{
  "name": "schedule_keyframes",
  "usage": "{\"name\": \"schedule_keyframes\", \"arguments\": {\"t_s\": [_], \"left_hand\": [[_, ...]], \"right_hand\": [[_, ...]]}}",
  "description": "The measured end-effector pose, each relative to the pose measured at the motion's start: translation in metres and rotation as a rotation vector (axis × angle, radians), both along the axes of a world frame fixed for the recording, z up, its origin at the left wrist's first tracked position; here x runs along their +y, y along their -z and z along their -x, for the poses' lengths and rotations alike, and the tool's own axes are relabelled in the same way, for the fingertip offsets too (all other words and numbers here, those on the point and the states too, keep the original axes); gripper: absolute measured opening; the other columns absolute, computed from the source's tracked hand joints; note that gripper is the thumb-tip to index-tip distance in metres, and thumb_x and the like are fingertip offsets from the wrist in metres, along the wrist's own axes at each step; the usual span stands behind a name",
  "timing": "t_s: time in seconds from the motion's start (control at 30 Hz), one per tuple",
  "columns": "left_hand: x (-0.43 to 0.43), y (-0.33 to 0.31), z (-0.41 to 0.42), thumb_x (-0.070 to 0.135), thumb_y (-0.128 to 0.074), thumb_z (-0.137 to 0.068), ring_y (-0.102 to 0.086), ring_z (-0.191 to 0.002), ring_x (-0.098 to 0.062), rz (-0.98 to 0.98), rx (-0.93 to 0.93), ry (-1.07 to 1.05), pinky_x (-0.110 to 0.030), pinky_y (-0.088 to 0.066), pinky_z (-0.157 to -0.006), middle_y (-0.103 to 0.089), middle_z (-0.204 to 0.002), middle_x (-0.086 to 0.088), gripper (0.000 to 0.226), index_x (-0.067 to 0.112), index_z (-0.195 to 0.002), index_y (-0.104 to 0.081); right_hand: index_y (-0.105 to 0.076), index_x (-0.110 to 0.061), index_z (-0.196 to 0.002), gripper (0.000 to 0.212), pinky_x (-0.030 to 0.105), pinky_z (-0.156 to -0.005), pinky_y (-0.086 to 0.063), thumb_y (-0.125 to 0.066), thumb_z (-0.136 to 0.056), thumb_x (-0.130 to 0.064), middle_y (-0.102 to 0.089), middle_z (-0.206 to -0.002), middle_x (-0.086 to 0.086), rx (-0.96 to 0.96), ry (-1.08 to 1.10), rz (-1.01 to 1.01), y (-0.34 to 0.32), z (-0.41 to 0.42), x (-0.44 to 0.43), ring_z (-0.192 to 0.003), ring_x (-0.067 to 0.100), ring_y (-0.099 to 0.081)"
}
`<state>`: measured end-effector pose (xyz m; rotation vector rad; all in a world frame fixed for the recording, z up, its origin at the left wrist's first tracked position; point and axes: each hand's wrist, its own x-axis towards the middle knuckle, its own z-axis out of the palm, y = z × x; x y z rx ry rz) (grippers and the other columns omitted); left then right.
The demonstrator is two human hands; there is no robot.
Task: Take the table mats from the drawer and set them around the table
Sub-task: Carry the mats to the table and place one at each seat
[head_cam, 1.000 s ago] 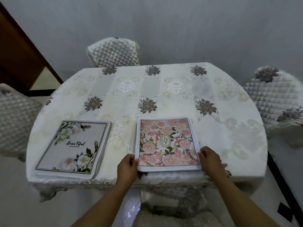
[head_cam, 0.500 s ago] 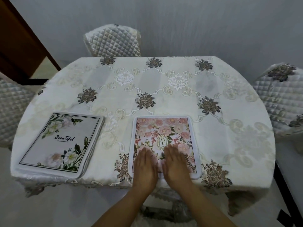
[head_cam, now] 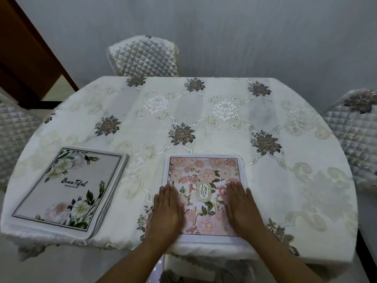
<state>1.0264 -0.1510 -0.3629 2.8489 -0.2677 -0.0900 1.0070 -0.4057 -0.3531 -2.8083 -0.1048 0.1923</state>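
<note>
Working at a round table (head_cam: 224,123) under a white embroidered cloth (head_cam: 306,180), near edge right against the body. Ringed by three quilted chairs: far chair (head_cam: 142,56), left chair (head_cam: 14,129), right chair (head_cam: 355,135). Probably one mat per seat.

Parked near-left: stack of mats (head_cam: 69,188), grey floral, top one printed "Beautiful". Layered edges visible along its right side, count unclear. Sits skewed, near corner close to the table rim. Likely just a staging spot within easy reach.

Dead centre in front: pink floral mat (head_cam: 204,174) with a "Garden" label. Lying flat, squared to the near edge, near border just short of the cloth drop. Well apart from the stack.

Left hand (head_cam: 168,207) palm down across the mat's left border, fingers straight and together, partly on bare cloth. Right hand (head_cam: 240,205) same on the right border, fingers extended. Gripping nothing, just pressing, presumably to smooth the mat and fix its position.

Judging this seat as set; far, left and right seats not yet served. Plenty of bare cloth across the far half and right side. Little margin at the near rim. Cloth likely to wrinkle if the mat is dragged rather than lifted.
</note>
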Motion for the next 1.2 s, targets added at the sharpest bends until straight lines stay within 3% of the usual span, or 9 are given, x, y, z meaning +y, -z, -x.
{"name": "schedule_keyframes", "arguments": {"t_s": [0.13,0.23,0.4,0.53,0.67,0.87,1.03,1.13,1.2], "left_hand": [[-0.042,0.0,-0.092,0.023,-0.026,-0.099,-0.009,-0.147,-0.036,0.006,-0.019,0.053,-0.043,-0.002,-0.12,-0.015,-0.157,-0.024,0.057,-0.003,-0.149,-0.014],[-0.06,0.009,-0.139,0.026,-0.016,-0.095,-0.008,-0.147,-0.037,-0.065,0.014,0.139,-0.047,-0.006,-0.121,-0.018,-0.157,-0.024,0.061,-0.003,-0.149,-0.015],[-0.04,0.011,-0.152,0.031,-0.021,-0.102,-0.015,-0.146,-0.035,-0.041,-0.054,0.053,-0.045,-0.01,-0.119,-0.022,-0.156,-0.021,0.056,-0.001,-0.148,-0.021],[0.0,0.013,-0.161,0.035,-0.02,-0.103,-0.013,-0.146,-0.036,0.013,0.011,-0.091,-0.046,-0.01,-0.12,-0.02,-0.157,-0.023,0.059,-0.002,-0.148,-0.018],[0.012,0.012,-0.138,0.038,-0.016,-0.101,-0.013,-0.146,-0.036,0.021,0.034,-0.106,-0.047,-0.01,-0.12,-0.02,-0.157,-0.023,0.062,-0.001,-0.149,-0.017],[0.025,0.009,-0.035,0.051,-0.012,-0.097,0.003,-0.148,-0.021,0.039,0.049,-0.041,-0.034,0.005,-0.12,-0.006,-0.161,-0.01,0.07,0.008,-0.152,-0.008],[0.051,0.004,0.044,0.053,-0.022,-0.097,-0.022,-0.144,-0.024,0.013,0.253,0.036,-0.031,-0.001,-0.117,-0.031,-0.154,-0.012,0.069,0.007,-0.147,-0.031],[0.064,-0.015,0.049,0.06,-0.016,-0.094,-0.043,-0.134,-0.028,-0.044,0.249,0.089,-0.027,0.001,-0.114,-0.033,-0.149,-0.009,0.077,0.005,-0.14,-0.043],[0.082,-0.045,0.051,0.063,-0.01,-0.092,-0.022,-0.145,-0.033,-0.023,0.228,0.07,-0.031,0.004,-0.117,-0.015,-0.158,-0.011,0.084,0.003,-0.149,-0.022]], "right_hand": [[-0.011,-0.01,-0.154,0.067,0.036,-0.118,0.001,-0.006,-0.098,-0.046,-0.008,-0.163,0.009,-0.005,-0.073,-0.007,-0.008,-0.107,0.038,-0.15,0.024,-0.001],[-0.012,-0.013,-0.154,0.057,0.04,-0.121,-0.004,-0.018,-0.102,-0.037,-0.011,-0.163,0.007,0.037,-0.107,0.032,-0.004,-0.157,0.063,-0.15,0.022,-0.004],[-0.009,-0.01,-0.154,0.061,0.038,-0.12,-0.001,-0.014,-0.102,-0.042,-0.01,-0.163,0.009,-0.063,-0.17,0.055,0.017,-0.153,0.034,-0.15,0.023,-0.003],[-0.016,-0.006,-0.153,0.074,0.04,-0.119,-0.007,-0.005,-0.095,-0.05,-0.017,-0.161,0.014,-0.085,-0.003,0.04,0.025,-0.142,-0.035,-0.149,0.028,-0.008],[-0.009,-0.008,-0.154,0.072,0.04,-0.119,-0.004,-0.006,-0.096,-0.05,-0.008,-0.162,0.013,-0.036,0.044,0.072,0.026,-0.121,-0.048,-0.15,0.026,-0.003],[-0.004,-0.014,-0.154,0.066,0.034,-0.12,0.007,-0.007,-0.098,-0.049,0.0,-0.162,0.005,-0.049,0.07,0.058,0.031,-0.021,-0.021,-0.149,0.017,0.013],[-0.033,-0.01,-0.147,0.063,0.034,-0.117,0.003,-0.016,-0.099,-0.046,-0.031,-0.154,0.007,0.15,0.141,0.069,0.018,0.059,0.004,-0.148,0.017,-0.002],[-0.03,-0.008,-0.148,0.065,0.039,-0.116,0.002,-0.011,-0.099,-0.048,-0.026,-0.157,0.009,0.14,0.202,0.143,-0.008,0.059,0.022,-0.148,0.019,-0.007],[-0.018,-0.012,-0.152,0.065,0.046,-0.118,-0.006,-0.009,-0.098,-0.048,-0.014,-0.162,0.007,0.262,0.192,0.185,-0.03,0.057,0.045,-0.149,0.021,-0.009]]}}
